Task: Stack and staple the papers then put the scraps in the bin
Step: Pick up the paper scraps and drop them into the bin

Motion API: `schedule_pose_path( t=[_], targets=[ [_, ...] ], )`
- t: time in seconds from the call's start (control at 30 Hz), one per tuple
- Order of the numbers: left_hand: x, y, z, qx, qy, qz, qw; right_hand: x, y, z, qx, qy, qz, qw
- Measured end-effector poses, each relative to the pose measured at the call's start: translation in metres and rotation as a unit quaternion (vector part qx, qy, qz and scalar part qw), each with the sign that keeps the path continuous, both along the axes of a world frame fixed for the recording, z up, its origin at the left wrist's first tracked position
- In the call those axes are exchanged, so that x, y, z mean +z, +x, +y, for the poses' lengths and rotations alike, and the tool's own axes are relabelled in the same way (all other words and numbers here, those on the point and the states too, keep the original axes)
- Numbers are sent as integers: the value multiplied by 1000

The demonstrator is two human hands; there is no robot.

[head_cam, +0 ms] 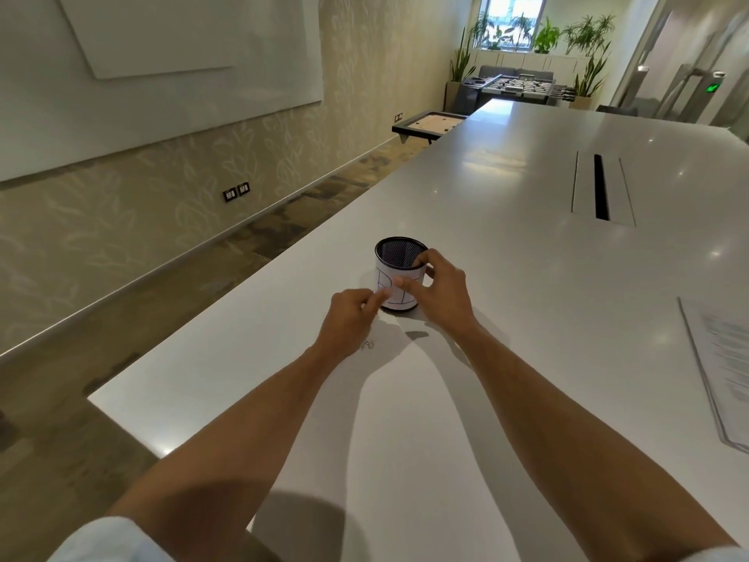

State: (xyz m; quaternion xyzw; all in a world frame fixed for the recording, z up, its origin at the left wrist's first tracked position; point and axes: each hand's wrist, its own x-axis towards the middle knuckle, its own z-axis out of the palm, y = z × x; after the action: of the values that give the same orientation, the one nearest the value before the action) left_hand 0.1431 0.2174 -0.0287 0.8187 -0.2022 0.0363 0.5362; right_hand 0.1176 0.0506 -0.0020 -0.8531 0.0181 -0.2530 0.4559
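While both forearms reached out over the white table [506, 245], a few small metal clips [368, 345] lay on its surface just under the left wrist. Left hand [352, 318] had its fingers curled, fingertips touching the paper label at the base of the bin [399, 273]; whether it pinched anything could not be told. Right hand [439, 285] gripped the bin, thumb on the label, fingers over the rim. Bin stood upright, a black mesh cup. Stacked papers [725, 371] lay well apart at right. Cable slot [602, 187] farther off.
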Motion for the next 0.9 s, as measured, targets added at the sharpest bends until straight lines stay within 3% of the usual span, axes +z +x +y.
schedule_pose_path(
  t=[0.1,0.2,0.3,0.4,0.57,0.7,0.77,0.9],
  targets=[
    [18,2,-5,70,-168,86,979,0,-1,2,-1,9,-1,1000],
    [47,10,-9,116,-304,174,929,-1,-1,2,0,12,9,1000],
    [72,20,-14,108,-378,201,897,-3,-1,3,5,14,9,1000],
    [91,25,-25,88,-400,184,894,-3,-2,6,10,19,22,1000],
    [107,34,-50,53,-304,138,941,-3,-4,14,28,3,6,1000],
    [94,44,-58,62,-123,49,989,-5,-7,15,20,-2,3,1000],
    [89,43,-59,71,-60,25,995,-6,-9,14,21,-3,3,1000],
    [92,36,-64,82,-29,19,996,-6,-10,12,11,-8,4,1000]
  ],
)
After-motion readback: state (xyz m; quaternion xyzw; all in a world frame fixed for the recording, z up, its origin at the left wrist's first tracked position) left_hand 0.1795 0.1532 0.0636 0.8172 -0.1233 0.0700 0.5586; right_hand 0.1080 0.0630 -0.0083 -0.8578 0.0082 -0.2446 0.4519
